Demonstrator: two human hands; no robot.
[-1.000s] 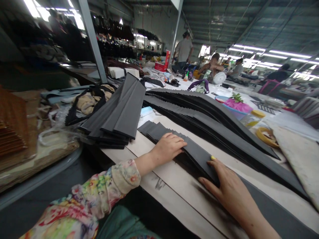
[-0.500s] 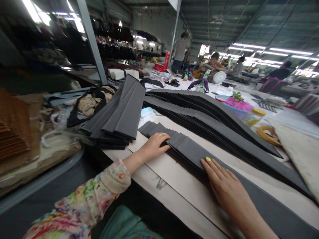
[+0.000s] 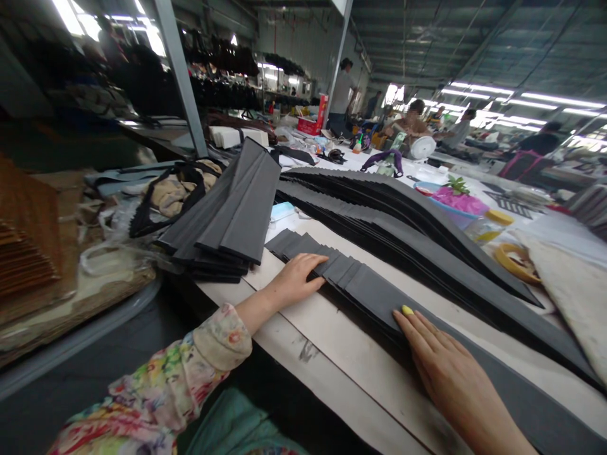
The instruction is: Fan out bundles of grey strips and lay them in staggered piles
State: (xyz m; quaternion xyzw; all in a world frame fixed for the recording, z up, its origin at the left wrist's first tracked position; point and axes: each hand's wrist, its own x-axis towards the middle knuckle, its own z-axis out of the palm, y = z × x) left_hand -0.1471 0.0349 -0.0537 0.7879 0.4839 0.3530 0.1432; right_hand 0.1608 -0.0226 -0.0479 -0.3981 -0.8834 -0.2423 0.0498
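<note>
A fanned stack of dark grey strips runs from the table's middle to the lower right. My left hand grips its near edge, thumb at the side and fingers on top. Flat on the strips further right lies my right hand, its fingers stretched out and a yellow cover on one fingertip. Behind them are two more long fanned stacks, a nearer one and a farther one. Shorter grey pieces are piled crosswise left of my left hand.
A blue bowl with pink plastic, a yellow-lidded jar and a tape roll stand at the right. Cloth scraps lie at the left. A metal post rises behind. People are at tables in the background.
My right hand has slid slightly right and down along the strips. My left hand keeps its hold on the stack's edge. The whole view has shifted a little.
</note>
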